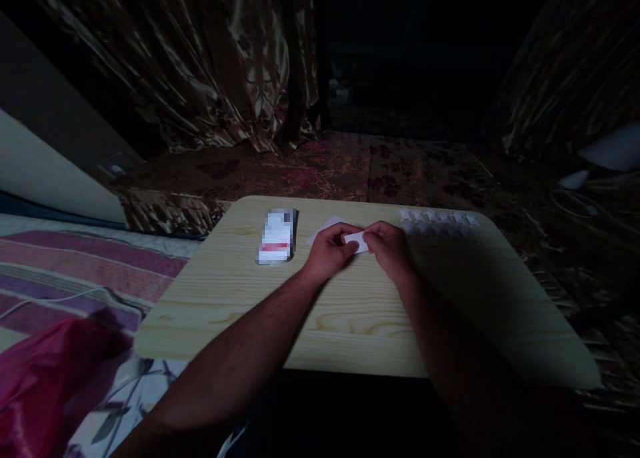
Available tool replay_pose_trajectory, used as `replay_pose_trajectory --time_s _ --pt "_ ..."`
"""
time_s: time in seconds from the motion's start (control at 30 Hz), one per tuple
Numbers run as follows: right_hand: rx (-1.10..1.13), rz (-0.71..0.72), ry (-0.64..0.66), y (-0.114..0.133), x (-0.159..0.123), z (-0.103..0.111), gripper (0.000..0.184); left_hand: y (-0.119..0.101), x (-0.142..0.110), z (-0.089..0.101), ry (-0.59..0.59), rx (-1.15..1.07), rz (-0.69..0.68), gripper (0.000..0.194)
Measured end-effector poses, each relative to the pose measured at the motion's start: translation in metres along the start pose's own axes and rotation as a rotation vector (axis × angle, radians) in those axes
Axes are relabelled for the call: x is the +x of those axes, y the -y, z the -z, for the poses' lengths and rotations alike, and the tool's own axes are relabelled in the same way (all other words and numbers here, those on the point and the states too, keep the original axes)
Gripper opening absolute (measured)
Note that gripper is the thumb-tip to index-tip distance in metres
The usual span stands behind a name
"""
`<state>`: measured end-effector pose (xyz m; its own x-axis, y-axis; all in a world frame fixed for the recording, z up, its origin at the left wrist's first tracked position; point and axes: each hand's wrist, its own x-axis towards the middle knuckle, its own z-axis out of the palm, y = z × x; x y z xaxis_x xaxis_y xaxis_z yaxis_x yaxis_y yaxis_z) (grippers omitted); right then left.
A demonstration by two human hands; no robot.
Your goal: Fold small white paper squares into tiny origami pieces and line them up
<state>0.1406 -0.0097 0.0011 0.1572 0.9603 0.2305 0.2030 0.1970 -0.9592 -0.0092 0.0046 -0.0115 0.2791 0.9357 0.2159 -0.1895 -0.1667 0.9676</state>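
Note:
My left hand (330,250) and my right hand (389,246) meet over the middle of a light wooden table (350,318). Both pinch a small white piece of paper (357,242) between their fingertips, just above the tabletop. A white sheet of paper (323,230) lies flat on the table right behind my left hand. Several small folded white paper pieces (439,222) sit in two rows at the back right of the table, a hand's width from my right hand.
A phone (277,236) lies on the table left of my hands. A striped blanket (75,271) and a red cloth (45,371) lie to the left. Dark patterned curtains (210,65) hang behind, over a patterned carpet (350,165). The room is dim.

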Motion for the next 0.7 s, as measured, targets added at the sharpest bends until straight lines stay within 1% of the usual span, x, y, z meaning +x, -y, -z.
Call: replay_pose_trajectory --time_s 0.23,0.4,0.53,0.7 --pt "-0.023 0.001 0.014 -0.0017 0.0009 0.0015 0.007 0.0035 0.0007 0.0016 0.016 0.047 0.008 0.03" --pt "-0.039 0.021 0.006 -0.002 0.0005 0.0024 0.007 0.0044 0.0008 0.0022 0.025 0.073 -0.013 0.028" --pt "-0.059 0.029 0.003 0.0001 0.0001 0.0029 0.008 0.0035 0.0012 0.0021 0.021 0.068 0.004 0.03" --pt "-0.003 -0.008 0.028 0.0002 0.0009 0.0022 0.01 0.0015 0.001 0.0011 -0.004 0.014 0.021 0.03"
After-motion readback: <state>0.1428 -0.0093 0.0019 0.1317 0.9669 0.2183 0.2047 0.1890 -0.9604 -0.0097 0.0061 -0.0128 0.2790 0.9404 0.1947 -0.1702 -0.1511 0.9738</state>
